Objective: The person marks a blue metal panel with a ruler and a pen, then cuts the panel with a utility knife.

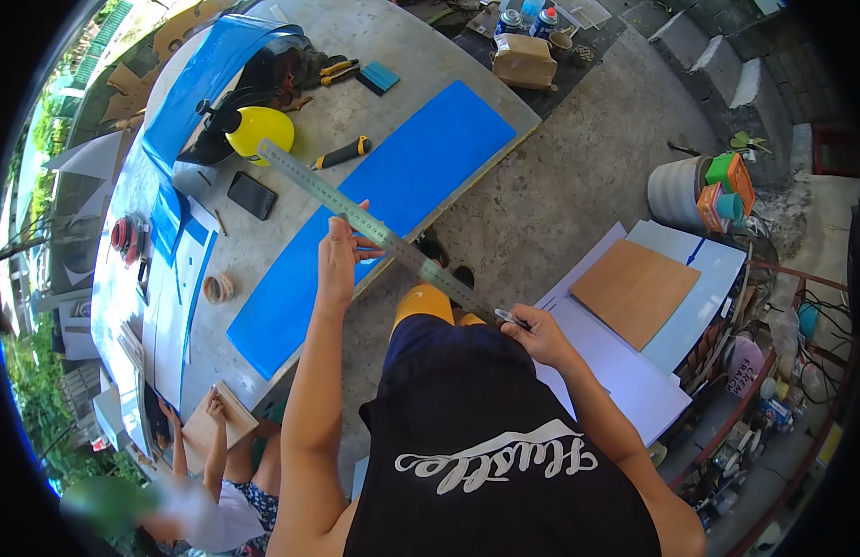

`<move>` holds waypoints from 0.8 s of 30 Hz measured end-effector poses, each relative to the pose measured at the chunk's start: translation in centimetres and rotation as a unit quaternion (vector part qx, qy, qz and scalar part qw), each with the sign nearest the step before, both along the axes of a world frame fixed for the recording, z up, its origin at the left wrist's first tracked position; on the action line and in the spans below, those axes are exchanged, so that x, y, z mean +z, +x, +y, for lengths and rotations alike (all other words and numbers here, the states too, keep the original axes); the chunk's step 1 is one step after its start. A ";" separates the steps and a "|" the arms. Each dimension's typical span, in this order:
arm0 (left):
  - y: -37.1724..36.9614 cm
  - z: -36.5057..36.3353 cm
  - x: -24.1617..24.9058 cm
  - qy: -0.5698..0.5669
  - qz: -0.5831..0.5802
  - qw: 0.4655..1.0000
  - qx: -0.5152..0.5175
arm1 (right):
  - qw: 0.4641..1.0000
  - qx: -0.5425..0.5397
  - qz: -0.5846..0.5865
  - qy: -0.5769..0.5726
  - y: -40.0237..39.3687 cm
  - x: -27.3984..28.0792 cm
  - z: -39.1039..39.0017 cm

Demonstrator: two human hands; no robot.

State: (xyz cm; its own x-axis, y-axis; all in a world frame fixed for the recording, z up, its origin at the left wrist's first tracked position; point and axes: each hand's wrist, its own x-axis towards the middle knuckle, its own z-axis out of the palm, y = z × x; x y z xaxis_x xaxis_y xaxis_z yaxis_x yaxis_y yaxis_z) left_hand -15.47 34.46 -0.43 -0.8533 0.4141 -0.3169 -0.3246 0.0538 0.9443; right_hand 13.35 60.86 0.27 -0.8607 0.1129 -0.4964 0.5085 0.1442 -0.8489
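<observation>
A long metal ruler (407,255) slants across the view above the table's edge. My right hand (534,334) is closed around its near end and also holds a pen (512,319). My left hand (337,265) is raised at the ruler's middle, fingers spread, one fingertip showing past its far edge; the ruler covers part of the fingers. Below lies a long blue sheet (439,158) on the grey table (430,46). Beyond the ruler's far end are a yellow rounded object (263,132) and a black-and-yellow utility knife (342,153).
A phone (252,195), a tape roll (218,289) and pliers (339,71) lie on the table. At lower left another person's hand (215,406) rests on a wooden board (221,432). To my right are white sheets (616,376), a brown panel (634,292) and a bucket (676,195).
</observation>
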 end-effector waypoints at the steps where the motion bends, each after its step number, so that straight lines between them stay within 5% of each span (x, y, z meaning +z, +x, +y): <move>1: -0.8 0.6 -1.7 -0.039 0.029 0.999 -0.008 | 1.000 -0.007 0.008 0.023 -0.4 -0.5 0.9; 3: -2.1 1.7 -4.1 -0.254 0.193 0.942 -0.102 | 0.998 -0.051 0.019 0.030 -1.6 -1.2 2.5; 5: -3.2 3.9 -5.9 -0.374 0.401 0.819 -0.168 | 0.995 -0.094 0.014 0.041 -3.2 -1.1 4.2; 9: -5.9 8.7 -10.5 -0.426 0.382 0.772 -0.278 | 0.982 -0.177 0.018 0.068 -6.7 -0.4 7.3; 15: -8.1 13.6 -15.5 -0.418 0.377 0.758 -0.330 | 0.958 -0.276 -0.051 0.061 -7.8 -1.6 11.6; 24: -9.2 19.3 -16.5 -0.416 0.355 0.768 -0.334 | 0.957 -0.273 -0.093 0.044 -10.8 -4.2 15.3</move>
State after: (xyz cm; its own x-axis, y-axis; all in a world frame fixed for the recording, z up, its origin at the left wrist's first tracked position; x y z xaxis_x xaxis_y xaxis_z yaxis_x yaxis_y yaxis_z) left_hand -24.68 53.74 -16.93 -0.6190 0.7403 -0.2622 0.6176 0.6651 0.4198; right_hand 2.55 76.12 -3.97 -0.5597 0.5685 -0.6029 0.6687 -0.1198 -0.7338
